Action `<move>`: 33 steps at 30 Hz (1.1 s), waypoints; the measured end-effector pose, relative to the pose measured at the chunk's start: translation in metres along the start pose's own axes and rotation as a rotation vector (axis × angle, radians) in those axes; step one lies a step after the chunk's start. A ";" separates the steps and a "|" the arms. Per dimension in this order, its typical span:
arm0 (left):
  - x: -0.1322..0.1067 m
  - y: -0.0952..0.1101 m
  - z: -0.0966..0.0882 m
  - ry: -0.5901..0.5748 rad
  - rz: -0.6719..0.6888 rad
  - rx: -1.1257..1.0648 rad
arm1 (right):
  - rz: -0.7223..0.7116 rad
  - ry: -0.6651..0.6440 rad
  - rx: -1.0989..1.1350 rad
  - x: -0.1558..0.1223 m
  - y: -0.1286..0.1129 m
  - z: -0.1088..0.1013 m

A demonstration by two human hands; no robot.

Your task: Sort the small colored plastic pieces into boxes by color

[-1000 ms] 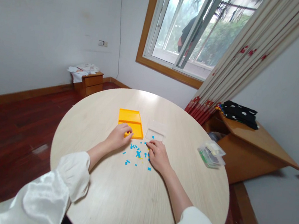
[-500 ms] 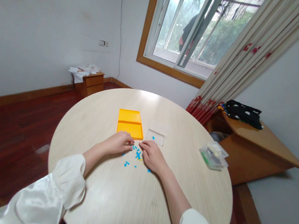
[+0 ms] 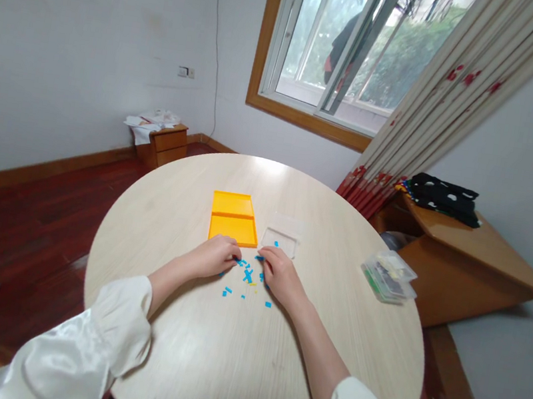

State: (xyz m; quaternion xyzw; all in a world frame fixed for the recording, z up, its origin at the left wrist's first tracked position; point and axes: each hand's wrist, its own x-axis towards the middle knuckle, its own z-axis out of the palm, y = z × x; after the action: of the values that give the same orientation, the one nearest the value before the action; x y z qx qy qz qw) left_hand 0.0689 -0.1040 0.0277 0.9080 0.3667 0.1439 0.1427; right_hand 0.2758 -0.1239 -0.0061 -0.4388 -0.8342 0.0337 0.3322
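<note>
Small blue pieces (image 3: pixel 248 276), probably plastic building bricks, lie loosely scattered on the round table (image 3: pixel 219 367) between my hands. A few tiny yellow bits (image 3: pixel 253 284) lie among them. My left hand (image 3: pixel 217 256) is at the left of the pile, thumb and fingers closed together at a small blue piece (image 3: pixel 238 260). Opposite it, my right hand (image 3: pixel 282 277) pinches another small blue piece (image 3: pixel 259 258) at its fingertips. Just beyond my hands sits an opened yellow case (image 3: pixel 234 229). Right of it is a clear open box (image 3: pixel 288 251) with one blue piece (image 3: pixel 276 243) in it.
Near the table's right edge stands a clear plastic container (image 3: pixel 388 279) with green and dark contents. A tilted wooden desk (image 3: pixel 485 254) bearing black cloth (image 3: pixel 443 199) is beyond it. A small wooden cabinet (image 3: pixel 169 143) with papers stands at the back left.
My right hand has shifted slightly right, and a blue piece now shows at its fingertips. My left fingers have drawn closer together. The view has turned slightly.
</note>
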 end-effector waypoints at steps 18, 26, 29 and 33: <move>0.000 0.010 0.002 0.008 -0.030 -0.008 | 0.073 -0.128 -0.070 0.011 -0.005 0.001; 0.001 0.010 0.007 -0.008 -0.046 -0.050 | 0.178 0.367 -0.025 0.021 0.012 -0.016; 0.001 0.009 0.008 -0.007 -0.059 -0.058 | 0.193 0.375 -0.036 0.018 0.022 -0.014; 0.000 0.008 0.010 0.010 -0.055 -0.072 | 0.201 0.393 -0.043 0.014 0.026 -0.013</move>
State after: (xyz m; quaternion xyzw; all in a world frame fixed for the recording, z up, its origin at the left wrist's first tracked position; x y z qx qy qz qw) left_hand 0.0775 -0.1104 0.0215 0.8911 0.3870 0.1574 0.1772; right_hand 0.2958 -0.1003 0.0026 -0.5248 -0.7061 -0.0373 0.4739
